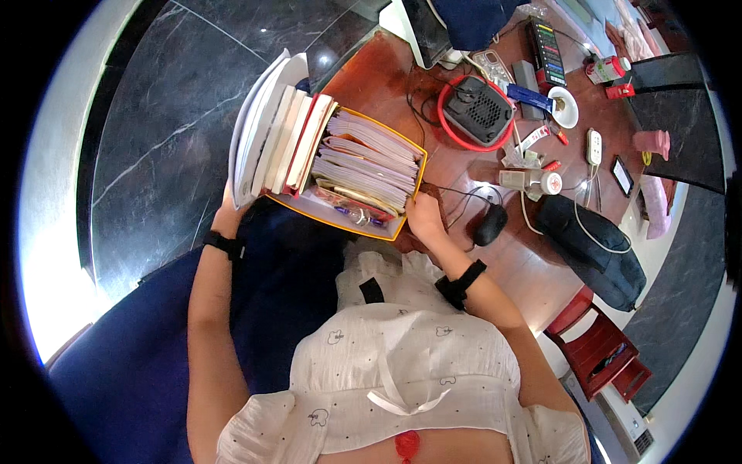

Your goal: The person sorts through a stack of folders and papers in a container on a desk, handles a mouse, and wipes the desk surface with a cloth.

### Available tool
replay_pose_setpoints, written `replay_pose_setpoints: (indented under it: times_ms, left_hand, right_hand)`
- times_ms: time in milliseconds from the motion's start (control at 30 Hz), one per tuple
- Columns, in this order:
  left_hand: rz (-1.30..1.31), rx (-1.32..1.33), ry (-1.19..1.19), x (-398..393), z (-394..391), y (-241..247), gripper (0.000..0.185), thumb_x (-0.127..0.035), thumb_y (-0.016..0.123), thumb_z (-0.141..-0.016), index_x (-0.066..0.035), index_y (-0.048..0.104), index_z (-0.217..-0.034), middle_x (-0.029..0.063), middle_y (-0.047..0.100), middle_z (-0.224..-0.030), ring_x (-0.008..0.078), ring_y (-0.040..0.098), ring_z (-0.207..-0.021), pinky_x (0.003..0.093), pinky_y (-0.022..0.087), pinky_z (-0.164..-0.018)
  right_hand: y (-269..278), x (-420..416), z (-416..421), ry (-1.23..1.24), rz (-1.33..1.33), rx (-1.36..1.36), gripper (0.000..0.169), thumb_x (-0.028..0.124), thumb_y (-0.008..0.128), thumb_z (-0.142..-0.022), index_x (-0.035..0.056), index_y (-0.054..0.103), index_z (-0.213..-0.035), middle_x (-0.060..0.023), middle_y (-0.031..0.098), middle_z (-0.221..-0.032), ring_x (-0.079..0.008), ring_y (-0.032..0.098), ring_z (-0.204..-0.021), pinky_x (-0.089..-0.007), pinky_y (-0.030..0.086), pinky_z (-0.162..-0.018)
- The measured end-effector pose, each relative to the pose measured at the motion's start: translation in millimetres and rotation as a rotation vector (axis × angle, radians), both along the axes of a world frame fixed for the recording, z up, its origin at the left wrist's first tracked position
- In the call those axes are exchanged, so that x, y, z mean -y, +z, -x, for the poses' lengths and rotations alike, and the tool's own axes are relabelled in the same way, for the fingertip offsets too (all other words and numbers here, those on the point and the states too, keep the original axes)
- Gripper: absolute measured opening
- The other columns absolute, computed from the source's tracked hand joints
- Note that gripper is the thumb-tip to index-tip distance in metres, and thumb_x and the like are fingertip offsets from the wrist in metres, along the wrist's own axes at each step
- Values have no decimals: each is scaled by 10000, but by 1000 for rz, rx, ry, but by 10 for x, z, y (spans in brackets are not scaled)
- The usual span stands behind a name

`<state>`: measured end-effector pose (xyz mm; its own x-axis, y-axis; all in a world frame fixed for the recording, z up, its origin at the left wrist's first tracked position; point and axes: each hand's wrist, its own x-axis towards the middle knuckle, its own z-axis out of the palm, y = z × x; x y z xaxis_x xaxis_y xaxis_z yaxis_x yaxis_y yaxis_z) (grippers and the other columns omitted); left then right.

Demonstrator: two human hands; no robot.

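A yellow-edged box (330, 224) sits in front of me at the near left of the wooden table, packed with a row of thin booklets (368, 162). A clear item with blue ends (360, 216) lies in its near side. Books with pale and red covers (298, 139) and a thick stack of white papers (261, 122) stand upright at its left. My left hand (232, 206) is against the outer left side of the papers, its fingers partly hidden behind them. My right hand (425, 217) grips the right wall of the box.
Right of the box are a black computer mouse (490, 225), a black pouch (591, 252), a lidded jar (530, 181), a phone (622, 176) and a power strip (593, 147). Farther back, a red basket (445, 124) holds a black device (478, 110). Cables cross the table.
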<state>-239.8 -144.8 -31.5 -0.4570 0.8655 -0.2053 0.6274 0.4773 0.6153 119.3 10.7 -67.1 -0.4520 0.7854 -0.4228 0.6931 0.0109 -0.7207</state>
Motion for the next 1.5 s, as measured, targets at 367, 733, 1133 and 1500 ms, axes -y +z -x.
replay_pose_setpoints:
  times_ms: [367,733,1133,1500]
  left_hand:
    - [-291,-485,23,-409,109,-438,167,-38,558,-760,37,574,-908,162,615,-854,264,635,-731,384,514,-613]
    - [126,745,656,-60,-1689,-168,580,-482,535,-846,-77,393,-1236,42,519,-799,125,534,-608,251,443,-523]
    - [64,916,608,-234,-2362,-616,223,-257,432,-899,-49,514,-904,49,534,-662,119,517,-528,231,424,-453]
    - [31,788,647,-127,-2203,-594,221,-214,402,-893,-24,512,-863,35,509,-625,108,476,-477,222,393,-414]
  right_hand:
    - [-201,19,146,-108,274,44,344,212,492,-850,-63,606,-678,-195,610,-596,-334,635,-638,-423,492,-652]
    - [314,-188,-430,366,-339,51,583,364,665,-745,26,480,-1183,-237,485,-1162,-345,476,-1089,-430,411,-879]
    - [-168,450,-1121,826,-492,73,484,118,656,-673,218,541,-1133,-142,383,-1301,-355,331,-1205,-456,377,-899]
    - [13,430,-2996,776,-306,195,570,109,710,-647,224,524,-1174,-97,313,-1382,-320,292,-1267,-477,356,-961]
